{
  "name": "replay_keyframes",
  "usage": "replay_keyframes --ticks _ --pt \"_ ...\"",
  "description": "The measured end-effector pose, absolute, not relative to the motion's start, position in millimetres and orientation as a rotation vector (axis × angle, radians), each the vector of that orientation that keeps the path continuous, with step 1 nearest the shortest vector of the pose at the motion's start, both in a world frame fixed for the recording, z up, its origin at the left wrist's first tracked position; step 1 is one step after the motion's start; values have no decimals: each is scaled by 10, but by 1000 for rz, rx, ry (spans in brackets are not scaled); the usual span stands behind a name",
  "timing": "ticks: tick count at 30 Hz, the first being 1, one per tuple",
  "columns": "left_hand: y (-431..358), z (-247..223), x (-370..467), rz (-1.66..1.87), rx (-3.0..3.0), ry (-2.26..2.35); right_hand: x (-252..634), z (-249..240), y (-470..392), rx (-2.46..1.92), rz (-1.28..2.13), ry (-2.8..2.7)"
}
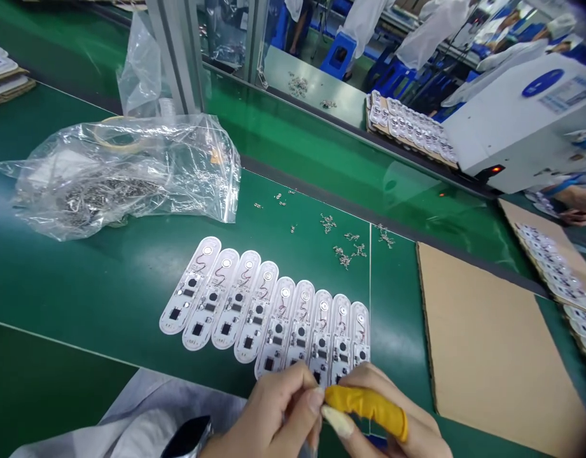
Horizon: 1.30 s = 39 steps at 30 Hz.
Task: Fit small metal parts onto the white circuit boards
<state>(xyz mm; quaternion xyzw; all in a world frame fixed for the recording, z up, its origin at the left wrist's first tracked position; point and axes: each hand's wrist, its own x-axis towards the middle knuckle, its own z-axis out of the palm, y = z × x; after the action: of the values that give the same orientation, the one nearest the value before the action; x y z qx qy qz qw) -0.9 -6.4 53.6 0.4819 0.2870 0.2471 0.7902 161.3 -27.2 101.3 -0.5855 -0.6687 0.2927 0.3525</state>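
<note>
My left hand (286,410) is pinched closed at the bottom centre, its thumb and index fingertip pressed together. Against it meets my right hand (385,413), also pinched, with a yellow finger cot (369,407) on one finger and a pale one on the thumb. Whatever sits between the fingertips is too small and hidden to name. Just beyond my hands lies a slanting row of white oval housings (242,299) with circuit boards, black chips and thin wires; my hands cover the lower ends of some. Small metal parts (345,254) lie scattered in little clumps behind the row.
A clear plastic bag (130,184) of metal parts lies at the left. To the right is a cardboard sheet (493,343). A green conveyor belt (312,133) runs behind a raised edge. Beyond it stand a white machine (526,121) and trays of assemblies (411,130); people work in the background.
</note>
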Motion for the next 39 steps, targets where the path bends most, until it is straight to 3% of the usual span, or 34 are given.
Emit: replay_keyframes --ticks 5,11,18,27,39 --pt "-72 499 9 725 1760 764 1928 791 -37 -1596 385 -1943" --pt "-15 225 62 889 2538 673 2034 583 47 -1562 279 -2183" --pt "-18 132 48 837 2605 669 1993 607 53 -1445 77 -2357" --pt "-16 132 13 790 2612 633 2034 676 120 -1466 202 -2368" --pt "-9 160 24 787 2571 647 2034 666 118 -1376 -20 -2509"
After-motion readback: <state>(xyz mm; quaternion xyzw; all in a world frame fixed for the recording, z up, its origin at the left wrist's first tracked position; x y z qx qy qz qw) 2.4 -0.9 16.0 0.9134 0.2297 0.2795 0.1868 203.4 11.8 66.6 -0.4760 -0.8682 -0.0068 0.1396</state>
